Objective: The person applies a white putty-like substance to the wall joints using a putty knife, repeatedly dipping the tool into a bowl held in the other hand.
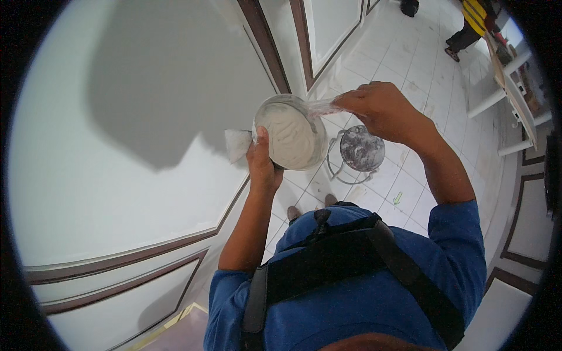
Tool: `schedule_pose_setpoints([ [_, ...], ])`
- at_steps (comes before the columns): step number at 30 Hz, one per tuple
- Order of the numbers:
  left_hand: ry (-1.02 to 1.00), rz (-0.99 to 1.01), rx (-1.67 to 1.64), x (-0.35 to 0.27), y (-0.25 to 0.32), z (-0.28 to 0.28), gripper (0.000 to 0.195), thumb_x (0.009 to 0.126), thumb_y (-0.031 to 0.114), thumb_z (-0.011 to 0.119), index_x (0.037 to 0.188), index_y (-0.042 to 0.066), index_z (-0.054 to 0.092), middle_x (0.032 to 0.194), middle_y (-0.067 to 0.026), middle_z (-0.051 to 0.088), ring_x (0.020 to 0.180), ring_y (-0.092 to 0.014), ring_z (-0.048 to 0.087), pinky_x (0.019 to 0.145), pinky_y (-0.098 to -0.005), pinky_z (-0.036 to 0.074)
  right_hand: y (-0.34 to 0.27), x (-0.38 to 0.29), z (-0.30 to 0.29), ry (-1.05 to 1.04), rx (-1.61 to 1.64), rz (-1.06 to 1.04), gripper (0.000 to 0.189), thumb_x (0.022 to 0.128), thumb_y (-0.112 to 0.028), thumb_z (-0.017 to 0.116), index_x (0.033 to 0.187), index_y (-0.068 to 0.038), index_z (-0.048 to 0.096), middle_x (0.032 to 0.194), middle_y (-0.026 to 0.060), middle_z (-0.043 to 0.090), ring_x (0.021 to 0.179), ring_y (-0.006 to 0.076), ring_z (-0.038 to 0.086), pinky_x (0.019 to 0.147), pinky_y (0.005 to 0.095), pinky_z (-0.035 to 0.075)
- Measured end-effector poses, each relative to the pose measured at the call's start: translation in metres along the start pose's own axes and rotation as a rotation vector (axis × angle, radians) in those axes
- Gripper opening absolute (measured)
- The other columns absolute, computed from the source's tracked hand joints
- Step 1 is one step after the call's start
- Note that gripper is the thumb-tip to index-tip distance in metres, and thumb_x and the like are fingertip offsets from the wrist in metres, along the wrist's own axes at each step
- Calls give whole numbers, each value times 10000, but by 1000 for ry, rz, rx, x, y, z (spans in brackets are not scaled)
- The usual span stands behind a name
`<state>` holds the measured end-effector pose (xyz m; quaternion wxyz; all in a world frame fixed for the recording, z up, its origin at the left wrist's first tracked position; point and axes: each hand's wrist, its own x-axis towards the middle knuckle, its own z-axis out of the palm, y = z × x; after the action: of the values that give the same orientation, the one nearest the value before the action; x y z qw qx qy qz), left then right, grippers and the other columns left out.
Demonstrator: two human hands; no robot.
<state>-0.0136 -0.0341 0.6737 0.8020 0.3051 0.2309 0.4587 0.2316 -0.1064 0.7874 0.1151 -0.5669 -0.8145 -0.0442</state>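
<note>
A round tub [322, 147] filled with off-white paste [290, 136] rests in my left hand [264, 164], whose thumb lies over the near left rim. Beside that hand, at the tub's left, a whitish flat piece [237, 146] sticks out; whether it is a blade or a pad I cannot tell. My right hand [380, 109] pinches clear plastic film [324, 106], stretched from the tub's upper right rim. Part of the tub's underside is hidden by my left hand.
A round stool [362, 148] with a white-smeared dark seat stands below on the tiled floor [395, 175]. At my left is a white panelled wall [131, 197] with brown mouldings. A person [472, 26] in a yellow vest stands at the upper right, near a white-legged table [509, 92].
</note>
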Motion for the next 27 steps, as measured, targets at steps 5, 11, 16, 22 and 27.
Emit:
schedule_pose_setpoints([
  [5, 85, 13, -12, 1, -3, 3, 632, 914, 347, 589, 1302, -79, 331, 1239, -228, 509, 1116, -312, 565, 927, -426, 496, -8, 15, 4, -97, -120, -126, 393, 691, 29, 629, 1062, -96, 662, 936, 59, 696, 871, 214, 642, 775, 342, 475],
  [11, 87, 44, 51, 3, -7, 3, 571, 921, 306, 588, 1280, -77, 362, 1203, -206, 530, 1073, -287, 584, 896, -411, 509, -21, 29, 5, -453, -119, -81, 382, 667, 7, 649, 1038, -80, 672, 860, 100, 686, 832, 248, 643, 734, 361, 481],
  [16, 115, 25, 67, 8, -16, 5, 564, 918, 318, 594, 1262, -79, 388, 1189, -199, 538, 1058, -276, 588, 885, -396, 512, -21, 43, -10, -571, -1, -18, 349, 681, -19, 665, 1027, -61, 673, 827, 135, 676, 802, 302, 640, 728, 397, 491],
  [22, 38, -6, 124, 15, -26, 6, 632, 937, 412, 519, 1318, -59, 339, 1285, -210, 489, 1171, -315, 525, 970, -441, 462, 4, 47, 4, -534, 258, -64, 318, 737, -78, 682, 1045, -8, 650, 877, 190, 668, 827, 321, 641, 766, 409, 486],
  [27, 27, -12, 119, 16, -31, -3, 655, 946, 456, 471, 1334, -53, 333, 1305, -206, 477, 1196, -318, 503, 1013, -442, 421, 25, 49, 12, -690, 746, 67, 313, 780, -112, 663, 1060, 23, 630, 895, 122, 683, 798, 193, 631, 733, 329, 477],
])
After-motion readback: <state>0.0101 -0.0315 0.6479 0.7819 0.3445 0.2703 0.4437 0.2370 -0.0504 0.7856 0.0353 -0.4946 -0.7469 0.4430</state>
